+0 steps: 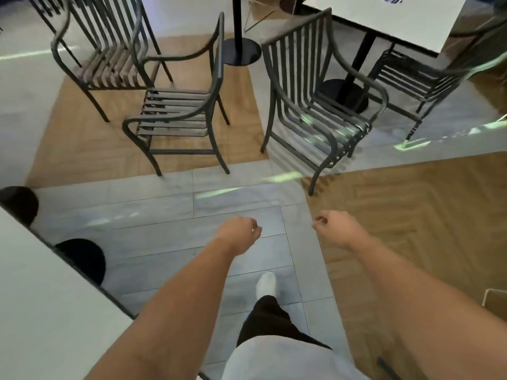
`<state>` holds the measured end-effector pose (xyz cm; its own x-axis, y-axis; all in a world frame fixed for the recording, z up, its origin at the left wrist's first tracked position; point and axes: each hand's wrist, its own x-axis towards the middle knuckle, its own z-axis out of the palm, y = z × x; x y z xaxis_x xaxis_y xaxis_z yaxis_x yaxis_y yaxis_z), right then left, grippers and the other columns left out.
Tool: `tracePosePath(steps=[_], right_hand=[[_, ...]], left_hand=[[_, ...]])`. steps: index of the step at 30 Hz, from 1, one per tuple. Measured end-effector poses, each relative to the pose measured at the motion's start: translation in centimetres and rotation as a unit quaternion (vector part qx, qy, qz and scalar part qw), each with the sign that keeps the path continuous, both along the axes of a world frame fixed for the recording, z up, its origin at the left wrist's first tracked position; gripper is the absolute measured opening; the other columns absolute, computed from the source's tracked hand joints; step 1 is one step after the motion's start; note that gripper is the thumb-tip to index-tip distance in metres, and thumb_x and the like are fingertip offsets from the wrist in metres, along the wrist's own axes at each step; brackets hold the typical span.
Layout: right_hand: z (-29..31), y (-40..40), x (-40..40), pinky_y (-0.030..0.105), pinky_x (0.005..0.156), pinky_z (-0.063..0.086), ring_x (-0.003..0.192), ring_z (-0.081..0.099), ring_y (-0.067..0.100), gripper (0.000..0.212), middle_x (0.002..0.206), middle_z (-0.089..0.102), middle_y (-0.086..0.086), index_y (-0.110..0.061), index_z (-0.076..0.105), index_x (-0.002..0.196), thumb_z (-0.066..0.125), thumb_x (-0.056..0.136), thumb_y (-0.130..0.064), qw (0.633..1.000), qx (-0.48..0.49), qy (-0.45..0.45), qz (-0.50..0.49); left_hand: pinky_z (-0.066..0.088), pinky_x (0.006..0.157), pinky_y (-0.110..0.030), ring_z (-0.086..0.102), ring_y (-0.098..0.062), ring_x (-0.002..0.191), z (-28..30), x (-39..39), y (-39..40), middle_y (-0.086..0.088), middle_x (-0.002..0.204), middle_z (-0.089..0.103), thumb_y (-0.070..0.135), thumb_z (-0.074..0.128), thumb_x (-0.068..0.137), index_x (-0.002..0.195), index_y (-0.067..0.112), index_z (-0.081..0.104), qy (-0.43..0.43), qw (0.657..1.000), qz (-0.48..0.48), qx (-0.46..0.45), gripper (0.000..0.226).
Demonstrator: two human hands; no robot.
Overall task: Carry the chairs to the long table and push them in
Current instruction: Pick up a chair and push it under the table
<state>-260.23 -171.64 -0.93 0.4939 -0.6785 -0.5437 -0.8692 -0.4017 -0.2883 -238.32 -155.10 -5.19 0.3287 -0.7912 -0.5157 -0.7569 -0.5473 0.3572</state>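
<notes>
Several dark metal slatted armchairs stand on the floor ahead. One chair (pixel 175 113) is at centre left, seen side-on. A second chair (pixel 315 105) stands at centre right, its back toward me. A third chair (pixel 104 56) is at the far left. My left hand (pixel 240 233) and my right hand (pixel 334 227) are stretched forward over grey tiles, well short of the chairs. Both hands have loosely curled fingers and hold nothing. A white table (pixel 35 311) with a dark edge fills the lower left corner.
Another white table (pixel 397 20) on a black pedestal stands at the upper right, with a chair (pixel 419 75) tucked under it. Black round bases (pixel 85 259) sit under the near table. A black pole with a round base (pixel 241 50) stands at top centre. My foot (pixel 266 283) steps forward.
</notes>
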Motion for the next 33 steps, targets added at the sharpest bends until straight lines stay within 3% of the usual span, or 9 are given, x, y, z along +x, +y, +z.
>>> tracePosePath(steps=[8, 12, 17, 20, 26, 33], right_hand=[[0.8, -15.2, 7.4, 0.036, 0.088, 0.050, 0.108, 0.062, 0.028, 0.035, 0.126, 0.068, 0.007, -0.020, 0.067, 0.127, 0.056, 0.101, -0.040, 0.999, -0.002, -0.032, -0.037], [0.0, -21.9, 11.3, 0.035, 0.087, 0.049, 0.109, 0.062, 0.027, 0.036, 0.122, 0.069, 0.007, -0.019, 0.065, 0.128, 0.055, 0.102, -0.042, 0.999, 0.000, -0.030, -0.028], [-1.5, -31.8, 16.7, 0.039, 0.089, 0.054, 0.102, 0.064, 0.027, 0.031, 0.114, 0.070, 0.007, -0.019, 0.065, 0.121, 0.054, 0.102, -0.042, 0.999, 0.022, -0.035, -0.019], [-1.8, -38.3, 20.5, 0.040, 0.082, 0.055, 0.090, 0.063, 0.025, 0.026, 0.102, 0.070, 0.006, -0.019, 0.065, 0.109, 0.053, 0.101, -0.040, 0.999, 0.026, -0.030, -0.015], [-1.1, -48.2, 27.4, 0.041, 0.090, 0.054, 0.103, 0.062, 0.030, 0.034, 0.119, 0.068, 0.008, -0.023, 0.064, 0.125, 0.053, 0.101, -0.044, 0.999, 0.024, -0.018, -0.017], [-1.9, -55.5, 35.0, 0.043, 0.096, 0.053, 0.105, 0.062, 0.027, 0.032, 0.118, 0.068, 0.006, -0.022, 0.065, 0.122, 0.055, 0.101, -0.044, 0.996, 0.048, -0.031, -0.074]], left_hand=[[0.052, 0.082, -0.039, 0.063, -0.031, 0.102, 2.2, 7.7, -15.0, -0.009, 0.113, 0.070, 0.048, 0.040, 0.107, 0.124, 0.020, 0.067, -0.007, 1.000, -0.023, -0.003, 0.042], [0.050, 0.076, -0.038, 0.064, -0.032, 0.098, 2.7, 11.4, -22.3, -0.010, 0.107, 0.071, 0.047, 0.040, 0.107, 0.124, 0.021, 0.066, -0.017, 0.999, -0.030, -0.016, 0.041], [0.053, 0.077, -0.040, 0.061, -0.029, 0.088, 3.2, 16.6, -32.5, -0.010, 0.104, 0.071, 0.048, 0.040, 0.107, 0.125, 0.020, 0.067, -0.032, 0.999, -0.032, -0.028, 0.042], [0.056, 0.081, -0.044, 0.064, -0.032, 0.090, 3.5, 19.8, -38.2, -0.011, 0.100, 0.071, 0.049, 0.040, 0.106, 0.124, 0.020, 0.069, -0.040, 0.999, -0.018, -0.023, 0.044], [0.058, 0.079, -0.045, 0.066, -0.030, 0.083, 4.1, 26.0, -47.2, -0.008, 0.092, 0.072, 0.048, 0.042, 0.106, 0.117, 0.018, 0.070, -0.031, 0.999, -0.009, -0.015, 0.042], [0.059, 0.076, -0.043, 0.065, -0.025, 0.077, 3.7, 34.4, -56.9, -0.003, 0.086, 0.069, 0.048, 0.042, 0.106, 0.113, 0.020, 0.070, -0.052, 0.996, -0.072, -0.002, 0.040]])
